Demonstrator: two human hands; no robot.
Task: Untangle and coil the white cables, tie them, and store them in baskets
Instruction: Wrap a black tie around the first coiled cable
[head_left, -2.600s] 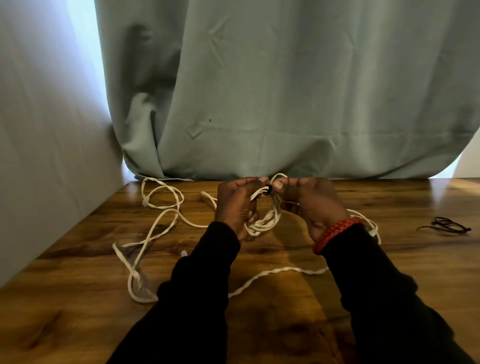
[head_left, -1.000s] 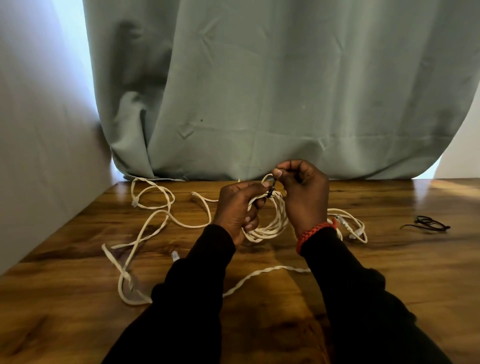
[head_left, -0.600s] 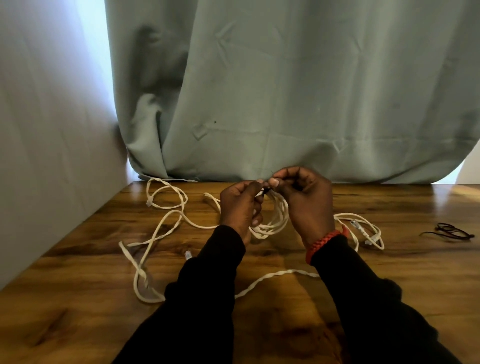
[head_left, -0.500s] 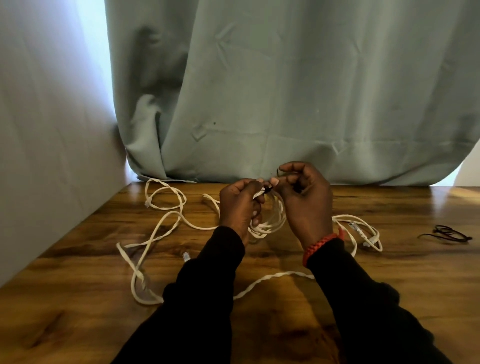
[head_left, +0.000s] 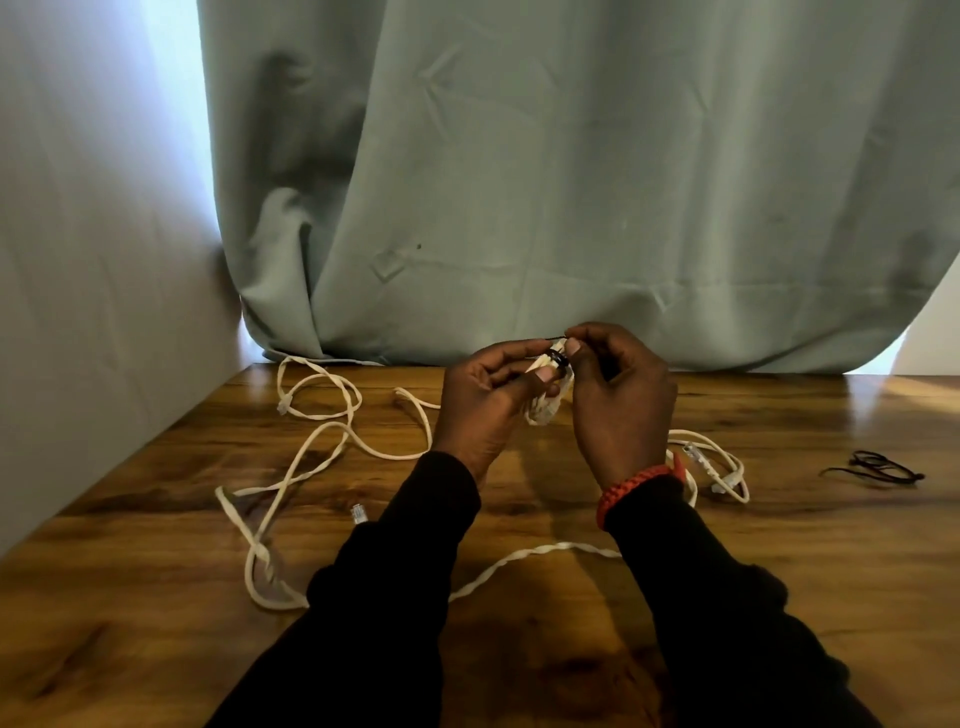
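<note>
Loose cable (head_left: 311, 452) lies left on the table (head_left: 779, 571) — ties (head_left: 878, 465) far right.

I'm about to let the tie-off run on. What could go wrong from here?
1. Both hands, left hand and right hand, pinch a small black tie on the coil; a slip could let the loops spring open.
2. Loose cable trails across the table under the sleeves and may snag or drag.
3. No basket is in view.
</note>
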